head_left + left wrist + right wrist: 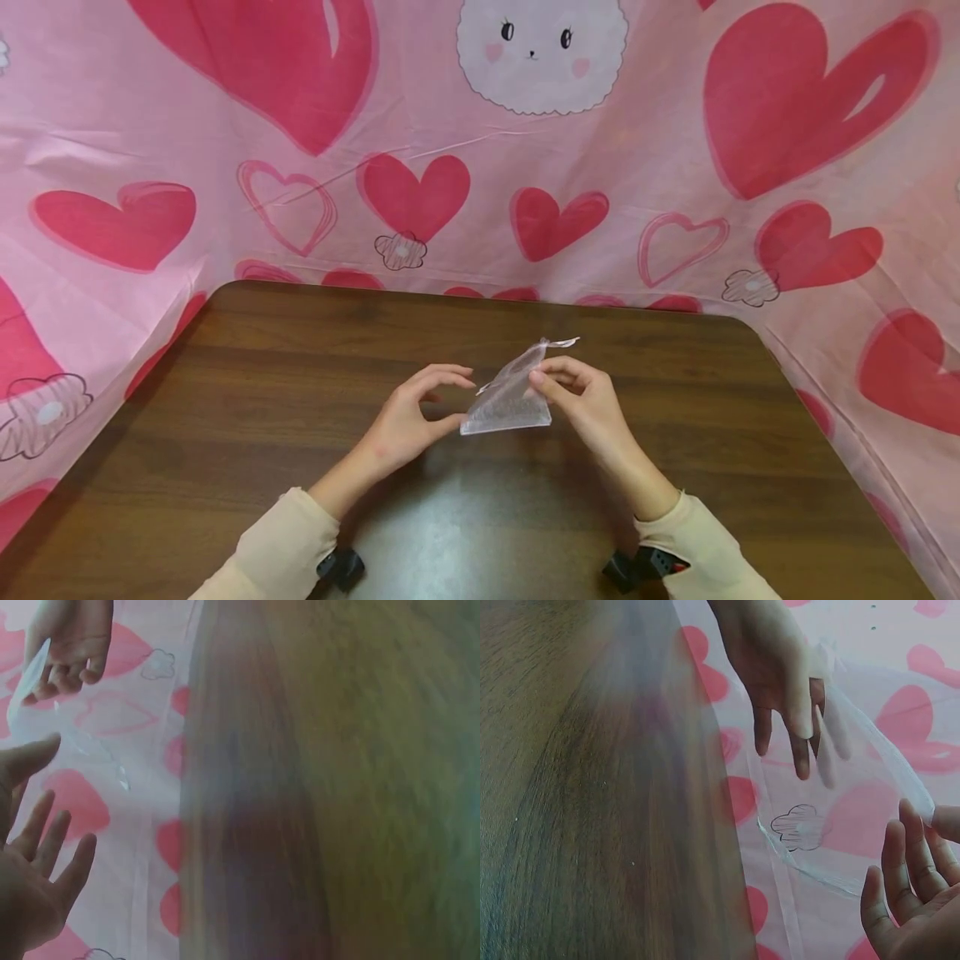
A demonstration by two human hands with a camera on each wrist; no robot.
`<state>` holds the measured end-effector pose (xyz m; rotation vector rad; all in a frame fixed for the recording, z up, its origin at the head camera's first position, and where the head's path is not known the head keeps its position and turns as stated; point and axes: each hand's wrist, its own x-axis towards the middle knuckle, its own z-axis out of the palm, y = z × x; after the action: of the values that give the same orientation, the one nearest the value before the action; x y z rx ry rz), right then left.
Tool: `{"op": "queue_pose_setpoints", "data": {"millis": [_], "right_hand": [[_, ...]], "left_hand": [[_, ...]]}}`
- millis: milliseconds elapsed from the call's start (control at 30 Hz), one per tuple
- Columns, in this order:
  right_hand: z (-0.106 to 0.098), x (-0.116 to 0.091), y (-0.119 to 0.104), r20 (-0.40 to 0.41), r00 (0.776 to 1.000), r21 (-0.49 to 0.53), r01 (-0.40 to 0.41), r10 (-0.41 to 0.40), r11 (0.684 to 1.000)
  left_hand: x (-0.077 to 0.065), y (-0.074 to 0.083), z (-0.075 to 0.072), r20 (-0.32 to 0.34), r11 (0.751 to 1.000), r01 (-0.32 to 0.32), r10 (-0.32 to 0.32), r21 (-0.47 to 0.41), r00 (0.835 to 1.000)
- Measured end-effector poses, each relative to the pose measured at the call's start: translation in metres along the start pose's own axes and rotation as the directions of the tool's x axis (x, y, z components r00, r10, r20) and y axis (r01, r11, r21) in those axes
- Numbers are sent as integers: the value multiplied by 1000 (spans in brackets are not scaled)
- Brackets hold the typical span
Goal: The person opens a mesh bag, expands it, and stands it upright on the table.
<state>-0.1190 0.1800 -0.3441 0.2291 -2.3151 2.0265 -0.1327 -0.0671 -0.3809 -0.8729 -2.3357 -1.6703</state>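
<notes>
You have a see-through white drawstring pouch [508, 407] up in the air between your two hands, over the middle of the brown wooden worktop [225, 417]. Your right hand [592, 404] pinches the pouch by its right side, with the thumb in front and the fingers behind. Your left hand [412, 417] is spread wide, with a big gap between the thumb and the fingers. Its thumb is right by the bottom left corner of the pouch, but you cannot tell if it really touches. The pouch is tilted, and a bit of white ribbon [562, 342] sticks out at its top. In the right wrist view, some left fingers look misty through the thin pouch. You wear cream sleeves [273, 546], and a small black gadget [341, 569] sits under each wrist. Behind the worktop hangs a pink cloth [442, 125] with red hearts and a fluffy white face.
</notes>
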Motion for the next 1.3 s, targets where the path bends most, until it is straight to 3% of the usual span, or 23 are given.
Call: {"op": "queue_pose_setpoints", "data": {"millis": [167, 433, 567, 700, 867, 1033, 1300], "right_hand": [[1, 1, 3, -12, 1000, -4, -29, 29, 1000], [0, -1, 10, -51, 997, -19, -64, 63, 998], [-3, -2, 12, -75, 994, -12, -77, 76, 997], [-9, -4, 12, -69, 997, 47, -28, 31, 998], [-13, -5, 8, -78, 997, 114, 25, -16, 993], [-13, -5, 2, -100, 994, 103, 44, -33, 994], [-8, -3, -2, -119, 993, 32, 18, -14, 999]], "left_hand": [[0, 3, 5, 7, 998, -47, 47, -47, 999], [3, 8, 11, -96, 998, -46, 42, -44, 994], [5, 9, 12, -131, 998, -18, 11, -57, 991], [7, 12, 12, -161, 998, 31, -40, -58, 986], [10, 16, 11, -205, 991, 125, -131, -43, 970], [10, 18, 10, -213, 976, 207, -216, -66, 953], [13, 21, 10, -178, 969, 218, -237, -119, 955]]}}
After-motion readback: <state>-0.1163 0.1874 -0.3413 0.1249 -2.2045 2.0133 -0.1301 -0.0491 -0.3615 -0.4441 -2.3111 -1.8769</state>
